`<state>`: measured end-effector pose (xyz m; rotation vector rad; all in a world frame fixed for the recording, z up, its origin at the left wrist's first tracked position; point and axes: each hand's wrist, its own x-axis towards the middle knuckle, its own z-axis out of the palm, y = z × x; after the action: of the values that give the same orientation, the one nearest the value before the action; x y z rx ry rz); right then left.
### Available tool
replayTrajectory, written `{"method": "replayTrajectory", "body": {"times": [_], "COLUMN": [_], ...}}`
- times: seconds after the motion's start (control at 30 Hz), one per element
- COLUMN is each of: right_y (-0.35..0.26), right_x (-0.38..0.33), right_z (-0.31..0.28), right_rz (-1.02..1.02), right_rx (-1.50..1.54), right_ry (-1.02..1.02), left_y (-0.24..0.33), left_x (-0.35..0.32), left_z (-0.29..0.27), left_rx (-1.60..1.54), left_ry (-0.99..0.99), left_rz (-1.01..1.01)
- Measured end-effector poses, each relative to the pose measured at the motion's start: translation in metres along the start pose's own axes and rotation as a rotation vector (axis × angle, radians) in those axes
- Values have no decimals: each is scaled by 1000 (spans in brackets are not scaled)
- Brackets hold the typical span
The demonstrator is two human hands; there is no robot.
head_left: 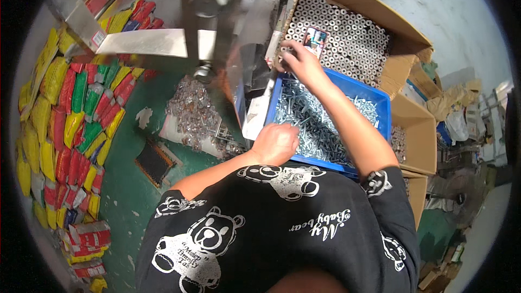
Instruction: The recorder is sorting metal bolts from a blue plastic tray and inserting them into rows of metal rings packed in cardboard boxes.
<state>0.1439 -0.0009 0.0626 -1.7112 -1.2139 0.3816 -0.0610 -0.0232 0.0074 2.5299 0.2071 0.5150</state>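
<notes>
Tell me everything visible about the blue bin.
The blue bin is a rectangular, open-topped container that looks like plastic, with a raised rim. It sits upright in front of the person, on the near side of a large cardboard box, and holds many loose, slender, silvery metal pieces. The right forearm crosses above it; the left hand is at its near left corner, contact unclear.

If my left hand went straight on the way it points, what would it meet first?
Probably the loose metal pieces in the blue bin; the left hand's height relative to them is unclear.
</notes>
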Motion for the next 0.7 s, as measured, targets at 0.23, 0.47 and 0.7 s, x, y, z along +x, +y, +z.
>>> {"method": "replayTrajectory", "body": {"times": [0.23, 0.47, 0.7], "right_y": [65, 114, 175], "right_x": [-223, -455, -625], "right_z": [-150, -303, -262], "right_rz": [399, 751, 1454], "right_rx": [36, -85, -851], "right_ry": [463, 950, 128], "left_y": [8, 3, 4], "left_x": [-2, -1, 11], "left_z": [-4, 3, 6], "left_rx": [-40, 6, -13], "left_ry": [12, 55, -30], "left_rz": [-16, -75, -40]}}
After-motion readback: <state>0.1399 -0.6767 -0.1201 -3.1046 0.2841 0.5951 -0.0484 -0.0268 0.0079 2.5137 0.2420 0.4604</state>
